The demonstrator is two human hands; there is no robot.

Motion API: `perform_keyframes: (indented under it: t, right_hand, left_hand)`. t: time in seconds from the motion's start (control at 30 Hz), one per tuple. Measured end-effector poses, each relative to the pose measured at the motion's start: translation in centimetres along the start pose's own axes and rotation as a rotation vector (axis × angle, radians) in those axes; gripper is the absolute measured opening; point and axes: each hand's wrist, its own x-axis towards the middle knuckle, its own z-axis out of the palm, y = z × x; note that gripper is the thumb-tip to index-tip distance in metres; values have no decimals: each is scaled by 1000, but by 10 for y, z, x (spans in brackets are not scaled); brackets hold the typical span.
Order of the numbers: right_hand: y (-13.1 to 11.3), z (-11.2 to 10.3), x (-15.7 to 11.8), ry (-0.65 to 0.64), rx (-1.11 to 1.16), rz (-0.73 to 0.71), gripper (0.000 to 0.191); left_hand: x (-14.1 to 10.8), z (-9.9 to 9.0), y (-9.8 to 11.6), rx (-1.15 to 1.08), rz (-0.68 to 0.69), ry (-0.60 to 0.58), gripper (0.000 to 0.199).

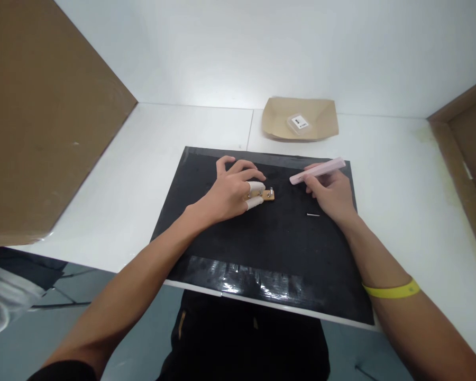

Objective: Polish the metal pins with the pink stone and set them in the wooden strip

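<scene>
My left hand [234, 190], with white covers on its thumb and index finger, grips a small tan piece [268, 195] between those two fingers on the black mat [238, 235]. Small metal parts stand on the piece, one upright near its right end. The other fingers of that hand are spread above the mat. My right hand [332, 191] is closed on a pale pink stick-like tool [319, 170], which slants with its lower end toward the left. Below that hand a thin metal pin [313, 215] lies on the mat.
Behind the mat a brown paper tray [273, 114] holds a small clear box [299, 124] with a white label. Cardboard panels stand at the left [43, 121] and right [474, 132]. A white table [115, 185] lies under the mat.
</scene>
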Motion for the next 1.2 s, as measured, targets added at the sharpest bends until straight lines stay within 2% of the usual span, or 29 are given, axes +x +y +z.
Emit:
perform_keyframes:
  t: [0.17, 0.33, 0.53, 0.6, 1.0, 1.2]
  right_hand:
    - [0, 0, 0, 4, 0, 0, 39]
    - [-2, 1, -1, 7, 5, -1, 36]
    - [-2, 1, -1, -3, 21, -10, 32]
    - [-1, 1, -1, -2, 22, -13, 33]
    - [-2, 2, -1, -2, 19, -15, 35]
    - [-3, 1, -1, -11, 19, -15, 34]
  left_hand:
    - [-5, -1, 1, -1, -3, 3, 10]
    - [-9, -3, 4, -6, 18, 21, 16]
    - [-7, -11, 3, -22, -30, 13, 28]
    - [-7, -13, 2, -27, -32, 22, 26]
    - [-9, -5, 5, -9, -9, 9, 24]
    - [-9, -2, 1, 10, 6, 41, 6]
